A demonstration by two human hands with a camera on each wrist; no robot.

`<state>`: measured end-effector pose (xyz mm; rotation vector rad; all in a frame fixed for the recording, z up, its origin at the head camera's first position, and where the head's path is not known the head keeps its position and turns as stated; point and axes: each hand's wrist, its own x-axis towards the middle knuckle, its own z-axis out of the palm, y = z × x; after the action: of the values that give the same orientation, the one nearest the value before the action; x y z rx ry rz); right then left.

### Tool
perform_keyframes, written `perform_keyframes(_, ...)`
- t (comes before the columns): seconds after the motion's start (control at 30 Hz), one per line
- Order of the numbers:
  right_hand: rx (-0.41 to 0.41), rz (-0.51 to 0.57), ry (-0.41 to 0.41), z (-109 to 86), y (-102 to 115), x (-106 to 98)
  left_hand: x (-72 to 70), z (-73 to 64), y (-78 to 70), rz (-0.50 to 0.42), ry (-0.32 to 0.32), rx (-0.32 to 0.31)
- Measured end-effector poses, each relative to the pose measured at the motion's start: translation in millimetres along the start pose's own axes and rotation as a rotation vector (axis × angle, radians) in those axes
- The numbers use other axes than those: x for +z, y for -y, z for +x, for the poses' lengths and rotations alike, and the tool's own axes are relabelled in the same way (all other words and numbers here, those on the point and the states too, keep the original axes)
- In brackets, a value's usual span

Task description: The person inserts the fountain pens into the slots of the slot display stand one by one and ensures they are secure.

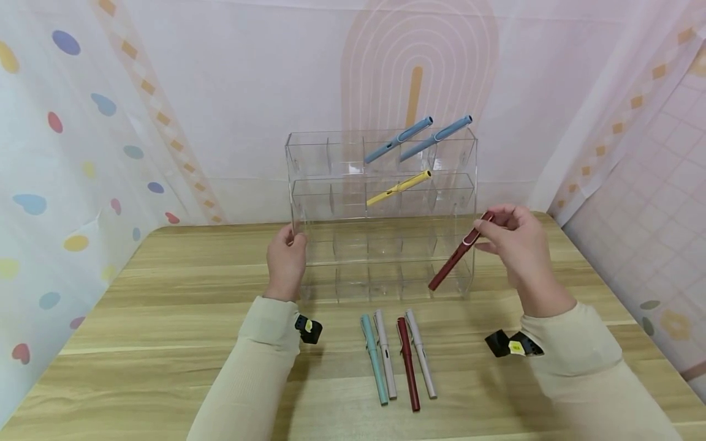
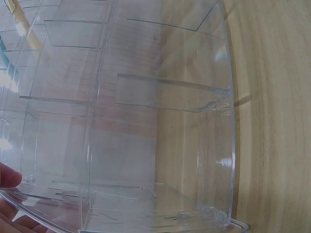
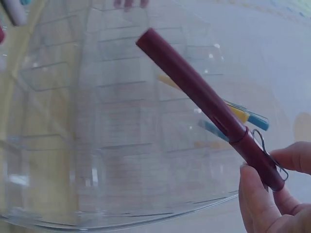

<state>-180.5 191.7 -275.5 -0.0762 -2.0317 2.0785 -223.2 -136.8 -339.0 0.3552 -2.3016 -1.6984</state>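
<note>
My right hand [image 1: 515, 242] pinches a dark red pen [image 1: 460, 254] near its clip end. The pen slants down to the left, its lower end in front of the right part of a clear acrylic pen rack [image 1: 383, 263]. In the right wrist view, thumb and fingers close round the cap of this pen [image 3: 194, 92]. My left hand [image 1: 287, 260] grips the rack's left side wall, thumb on one face and fingers on the other, as the left wrist view shows. Two blue pens [image 1: 399, 139] lean in the rack's top tier, and a yellow pen [image 1: 399, 188] leans in the tier below.
In front of the rack, a teal pen [image 1: 375, 361], two pale lilac pens [image 1: 386, 355] and another dark red pen [image 1: 408, 364] lie side by side on the wooden table [image 1: 165, 343]. A patterned curtain [image 1: 248, 92] hangs behind the rack.
</note>
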Motion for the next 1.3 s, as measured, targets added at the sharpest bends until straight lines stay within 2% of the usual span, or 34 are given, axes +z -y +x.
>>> perform_keyframes(0.1,-0.016,0.083,-0.056,5.1,8.5,1.7,-0.3,0.4,0.4,0.009,-0.008,0.019)
perform_keyframes(0.23,-0.034,0.137,-0.117,12.3,17.7,4.5,-0.6,0.5,1.9,0.03,-0.016,0.052)
perform_keyframes(0.4,-0.061,0.195,-0.174,20.4,25.0,8.1,-0.5,0.1,3.1,0.029,-0.01,0.053)
perform_keyframes(0.7,-0.13,0.249,-0.27,34.1,34.6,16.7,-1.3,-0.2,2.0,0.034,-0.012,0.035)
perform_keyframes(0.83,-0.153,0.24,-0.319,41.1,39.2,21.1,-2.1,-0.1,3.0,0.041,-0.015,0.042)
perform_keyframes(1.07,-0.153,0.321,-0.378,52.5,45.8,28.8,-1.8,0.5,3.6,0.055,-0.022,0.043)
perform_keyframes(1.3,-0.144,0.276,-0.411,59.9,41.7,38.3,-0.7,0.5,2.9,0.054,-0.025,0.045)
